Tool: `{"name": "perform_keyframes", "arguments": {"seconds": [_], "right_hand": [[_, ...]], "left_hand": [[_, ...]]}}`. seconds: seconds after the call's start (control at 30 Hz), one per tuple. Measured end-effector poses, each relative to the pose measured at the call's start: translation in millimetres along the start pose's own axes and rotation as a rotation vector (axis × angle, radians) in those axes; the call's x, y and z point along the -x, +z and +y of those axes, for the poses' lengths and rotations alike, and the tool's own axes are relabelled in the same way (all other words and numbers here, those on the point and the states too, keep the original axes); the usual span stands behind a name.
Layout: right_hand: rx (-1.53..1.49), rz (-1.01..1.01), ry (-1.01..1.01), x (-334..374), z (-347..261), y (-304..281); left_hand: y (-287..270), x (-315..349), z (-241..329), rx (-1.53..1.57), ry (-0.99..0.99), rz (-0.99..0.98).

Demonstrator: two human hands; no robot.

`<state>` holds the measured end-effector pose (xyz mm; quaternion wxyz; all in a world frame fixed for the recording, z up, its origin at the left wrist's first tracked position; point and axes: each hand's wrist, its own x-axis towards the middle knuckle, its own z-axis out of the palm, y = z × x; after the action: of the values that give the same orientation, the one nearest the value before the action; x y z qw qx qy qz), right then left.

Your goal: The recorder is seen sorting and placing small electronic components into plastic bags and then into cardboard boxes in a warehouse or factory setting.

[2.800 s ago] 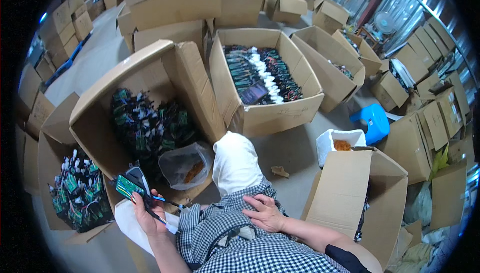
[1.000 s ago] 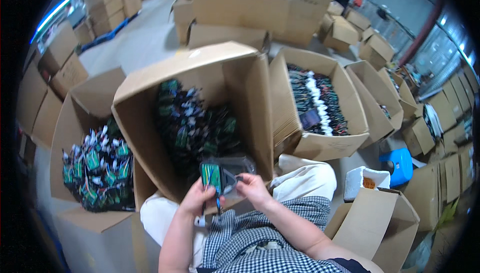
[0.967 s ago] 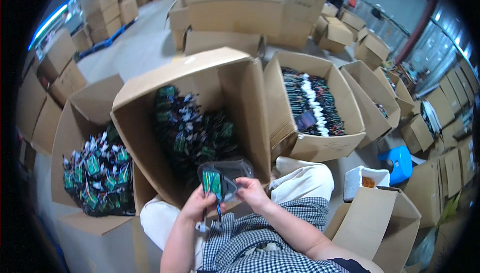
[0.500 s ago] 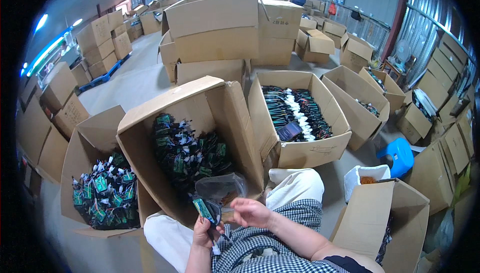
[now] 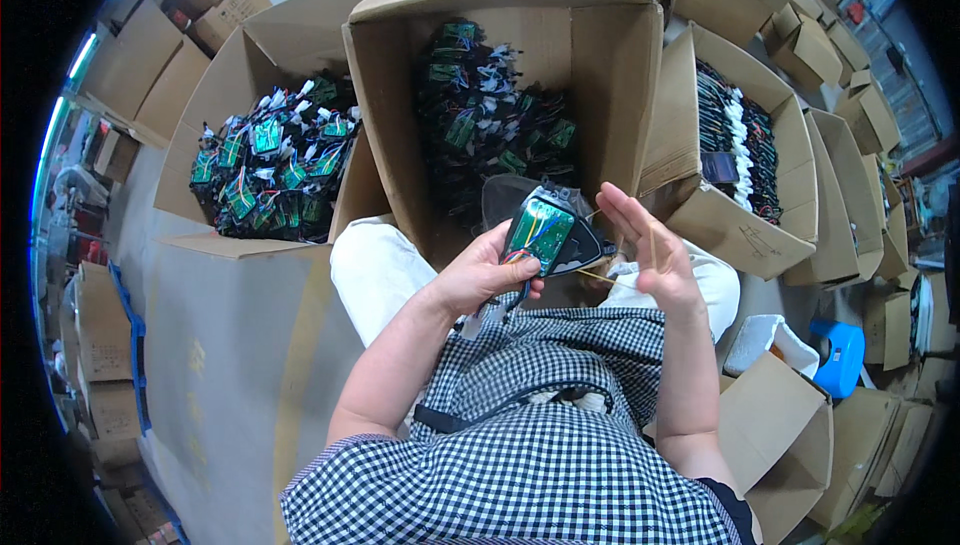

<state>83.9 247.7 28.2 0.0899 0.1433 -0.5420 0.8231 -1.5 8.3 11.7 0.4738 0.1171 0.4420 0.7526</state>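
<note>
My left hand (image 5: pixel 490 270) grips a green circuit board (image 5: pixel 543 230) by its lower left side, thumb on its face. Coloured wires (image 5: pixel 500 297) with white plugs hang below that hand. A black cable bundle (image 5: pixel 585 248) is behind and right of the board. My right hand (image 5: pixel 655 250) is raised just right of it, fingers stretched out and palm turned inward. A thin yellow band (image 5: pixel 598 276), like a rubber band, runs between the board and this hand and seems looped on its fingers. Beyond my hands lies a clear plastic bag (image 5: pixel 500 200), partly hidden.
A tilted carton (image 5: pixel 610 95) ahead holds many wired boards; another pile of boards (image 5: pixel 275 160) fills the left carton. Bundled cables (image 5: pixel 740 140) lie in rows in the right carton. A white foam box (image 5: pixel 770 340) and blue stool (image 5: pixel 840 355) stand at my right.
The view has tilted down. The board now sits higher, its face toward me. My right hand has gone from curled fingers to outstretched ones, with the yellow band now visible.
</note>
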Motion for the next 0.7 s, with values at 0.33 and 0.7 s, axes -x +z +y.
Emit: {"name": "perform_keyframes", "arguments": {"seconds": [0.33, 0.7], "right_hand": [[0.91, -0.401, 0.618, -83.9, 10.9, 29.4], [0.133, 0.105, 0.328, -2.6, 51.7, 1.1]], "left_hand": [[42.5, 0.1, 12.9, -1.574, 0.223, -0.016], [-12.9, 8.0, -14.8, 0.385, 0.1, 0.19]]}}
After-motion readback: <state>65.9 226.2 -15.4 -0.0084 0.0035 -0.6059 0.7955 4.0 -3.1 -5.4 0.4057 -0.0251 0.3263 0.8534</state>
